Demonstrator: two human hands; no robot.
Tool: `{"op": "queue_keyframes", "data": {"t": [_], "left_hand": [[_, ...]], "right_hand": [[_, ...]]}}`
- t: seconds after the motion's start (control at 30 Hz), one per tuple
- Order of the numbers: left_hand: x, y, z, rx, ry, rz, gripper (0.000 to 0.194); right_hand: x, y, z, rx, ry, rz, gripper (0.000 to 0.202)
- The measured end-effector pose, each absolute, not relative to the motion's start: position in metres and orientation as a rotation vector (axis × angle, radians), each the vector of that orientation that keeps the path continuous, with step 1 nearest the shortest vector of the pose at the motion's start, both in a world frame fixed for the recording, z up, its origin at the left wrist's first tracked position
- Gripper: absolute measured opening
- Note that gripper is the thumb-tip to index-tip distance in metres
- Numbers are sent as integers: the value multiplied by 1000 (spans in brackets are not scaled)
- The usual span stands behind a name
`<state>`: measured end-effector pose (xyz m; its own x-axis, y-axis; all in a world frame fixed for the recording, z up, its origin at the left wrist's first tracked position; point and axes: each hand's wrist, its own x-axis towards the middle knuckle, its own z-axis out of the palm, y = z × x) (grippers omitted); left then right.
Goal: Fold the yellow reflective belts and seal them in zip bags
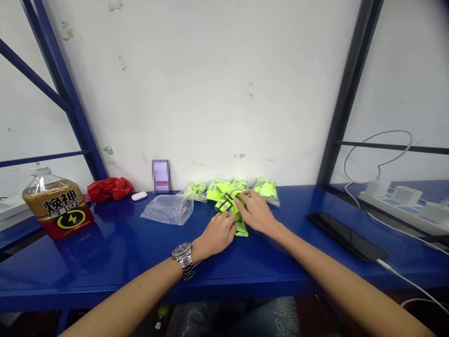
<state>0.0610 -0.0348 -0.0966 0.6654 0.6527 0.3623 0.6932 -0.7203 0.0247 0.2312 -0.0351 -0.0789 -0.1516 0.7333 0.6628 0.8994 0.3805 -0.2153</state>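
A neon yellow reflective vest (224, 191), made of straps with silver stripes and a dark buckle-like piece, lies bunched on the table between my hands. My left hand (218, 232), with a metal watch (183, 260) on its wrist, grips the near lower part of the straps with curled fingers. From the right, my right hand (257, 213) closes its fingers on the vest's upper side. An opened clear zip bag (164, 209) lies left of the vest. Behind are several bagged bundles of the same yellow material, one a bag (266, 189) beyond my right hand.
A drink bottle (58, 206), a red plastic bag (110, 188) and a white case (139, 196) stand on the left. A blurred screen (161, 176) leans on the wall. On the right lie a black phone (345, 235) with its cable and a power strip (396, 206).
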Motion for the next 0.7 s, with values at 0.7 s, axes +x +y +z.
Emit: {"op": "queue_keyframes", "data": {"t": [0.7], "left_hand": [[22, -29, -86, -2885, -764, -378, 41]], "right_hand": [[244, -50, -97, -856, -2574, -395, 38]]}}
